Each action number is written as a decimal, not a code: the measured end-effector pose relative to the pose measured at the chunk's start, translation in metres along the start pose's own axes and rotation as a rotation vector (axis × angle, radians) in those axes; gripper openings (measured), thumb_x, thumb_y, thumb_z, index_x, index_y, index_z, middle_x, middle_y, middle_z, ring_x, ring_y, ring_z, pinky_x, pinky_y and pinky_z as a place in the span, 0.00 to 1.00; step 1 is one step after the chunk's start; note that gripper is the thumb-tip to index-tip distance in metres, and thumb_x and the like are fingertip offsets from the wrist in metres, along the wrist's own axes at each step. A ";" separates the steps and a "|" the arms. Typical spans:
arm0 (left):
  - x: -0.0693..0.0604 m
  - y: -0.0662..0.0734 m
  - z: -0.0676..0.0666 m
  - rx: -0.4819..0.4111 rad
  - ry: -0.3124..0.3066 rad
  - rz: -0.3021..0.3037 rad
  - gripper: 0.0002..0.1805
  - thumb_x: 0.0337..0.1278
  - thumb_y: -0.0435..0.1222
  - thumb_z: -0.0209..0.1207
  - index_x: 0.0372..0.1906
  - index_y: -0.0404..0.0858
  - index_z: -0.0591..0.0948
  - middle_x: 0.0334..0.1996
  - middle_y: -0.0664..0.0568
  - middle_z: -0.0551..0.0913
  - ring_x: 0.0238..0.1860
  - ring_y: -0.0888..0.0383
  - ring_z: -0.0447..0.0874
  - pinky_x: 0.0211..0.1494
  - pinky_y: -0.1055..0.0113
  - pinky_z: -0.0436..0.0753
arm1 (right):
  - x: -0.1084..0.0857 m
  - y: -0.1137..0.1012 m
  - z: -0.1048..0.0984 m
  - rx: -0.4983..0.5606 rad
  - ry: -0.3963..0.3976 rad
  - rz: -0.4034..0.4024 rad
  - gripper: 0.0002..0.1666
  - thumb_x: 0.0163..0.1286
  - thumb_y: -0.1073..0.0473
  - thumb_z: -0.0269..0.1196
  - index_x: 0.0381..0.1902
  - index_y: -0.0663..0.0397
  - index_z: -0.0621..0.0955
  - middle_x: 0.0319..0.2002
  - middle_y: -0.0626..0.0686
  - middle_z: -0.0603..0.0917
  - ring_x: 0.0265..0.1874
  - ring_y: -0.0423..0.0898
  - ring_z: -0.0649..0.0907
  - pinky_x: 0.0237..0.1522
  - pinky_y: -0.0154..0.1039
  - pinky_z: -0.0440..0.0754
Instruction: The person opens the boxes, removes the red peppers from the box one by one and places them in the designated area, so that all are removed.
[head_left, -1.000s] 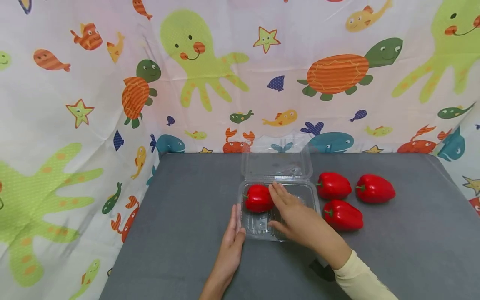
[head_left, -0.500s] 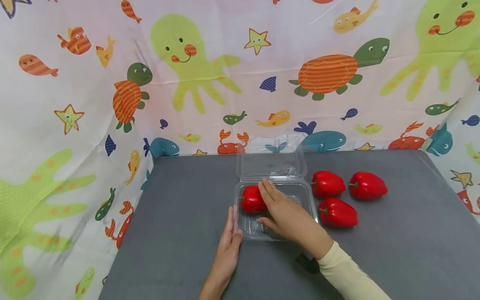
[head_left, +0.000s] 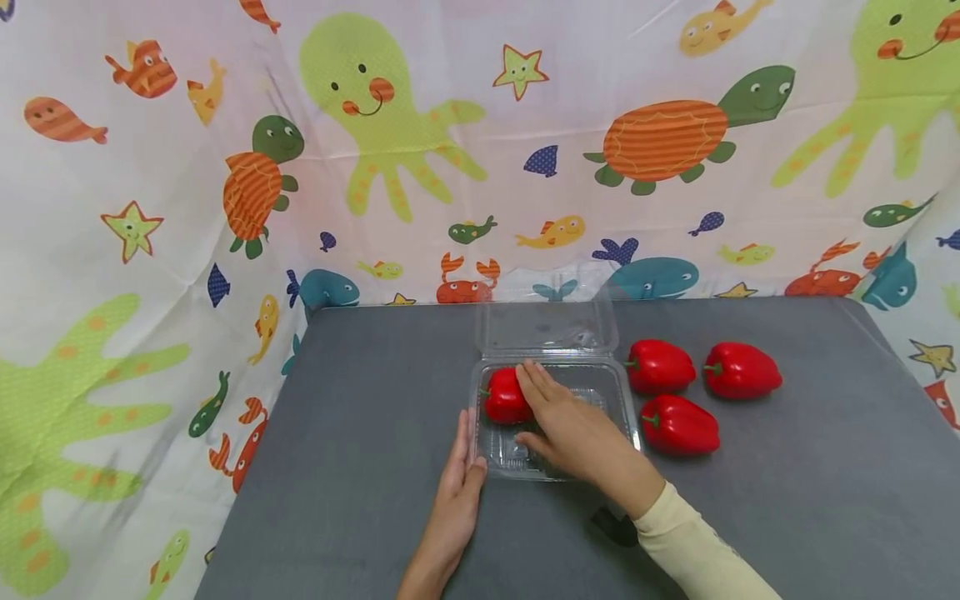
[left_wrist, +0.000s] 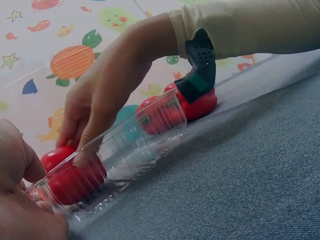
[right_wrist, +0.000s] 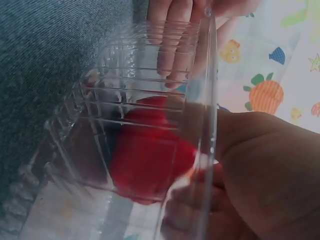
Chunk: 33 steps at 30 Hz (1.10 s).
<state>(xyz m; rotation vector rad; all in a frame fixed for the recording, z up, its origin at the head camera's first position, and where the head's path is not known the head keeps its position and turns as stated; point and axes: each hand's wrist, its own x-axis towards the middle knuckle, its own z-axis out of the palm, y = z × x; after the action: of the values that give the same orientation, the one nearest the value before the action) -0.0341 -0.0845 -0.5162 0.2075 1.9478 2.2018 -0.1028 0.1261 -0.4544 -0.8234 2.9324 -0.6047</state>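
Note:
A clear plastic clamshell container (head_left: 553,475) sits on the table with its lid (head_left: 551,329) raised at the back. One red bell pepper (head_left: 504,398) lies in its far left part, stem to the left. My right hand (head_left: 577,429) reaches into the container and holds this pepper, fingers on its far right side and thumb nearer me; the left wrist view shows the thumb (left_wrist: 90,150) against it. My left hand (head_left: 452,492) lies along the container's left wall with straight fingers, thumb near the front corner. In the right wrist view its fingers (right_wrist: 172,55) rest outside the wall.
Right of the container lie three more red bell peppers: one at the back (head_left: 660,367), one farther right (head_left: 742,371) and one nearer me (head_left: 680,425). A curtain with sea animals (head_left: 420,150) hangs behind the grey table (head_left: 360,433).
The view has shifted slightly. Both hands, the container and the peppers keep nearly the same places relative to each other.

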 end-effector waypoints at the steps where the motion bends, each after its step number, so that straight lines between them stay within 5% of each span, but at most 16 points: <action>1: -0.001 0.000 0.000 -0.001 0.001 0.000 0.39 0.85 0.28 0.41 0.87 0.48 0.38 0.87 0.59 0.42 0.86 0.59 0.34 0.77 0.82 0.51 | 0.001 -0.001 0.001 -0.001 0.009 -0.008 0.60 0.64 0.45 0.78 0.83 0.63 0.60 0.81 0.62 0.62 0.80 0.60 0.64 0.63 0.59 0.81; 18: -0.001 0.004 0.002 -0.012 0.012 -0.027 0.38 0.86 0.29 0.40 0.87 0.44 0.37 0.87 0.59 0.40 0.85 0.61 0.34 0.77 0.83 0.51 | 0.013 -0.015 0.008 -0.063 0.071 0.043 0.56 0.66 0.44 0.76 0.80 0.65 0.65 0.79 0.64 0.67 0.70 0.65 0.78 0.54 0.62 0.87; 33: -0.001 0.003 0.004 0.003 0.015 -0.016 0.39 0.85 0.28 0.40 0.87 0.45 0.37 0.87 0.58 0.40 0.85 0.60 0.34 0.77 0.82 0.51 | 0.016 -0.020 0.015 -0.070 0.153 0.087 0.54 0.64 0.46 0.78 0.78 0.67 0.68 0.76 0.65 0.71 0.72 0.61 0.75 0.56 0.60 0.87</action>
<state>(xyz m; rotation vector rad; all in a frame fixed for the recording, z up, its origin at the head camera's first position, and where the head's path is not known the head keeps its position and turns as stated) -0.0326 -0.0810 -0.5128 0.1757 1.9539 2.1971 -0.1044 0.0969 -0.4591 -0.6800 3.1250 -0.5880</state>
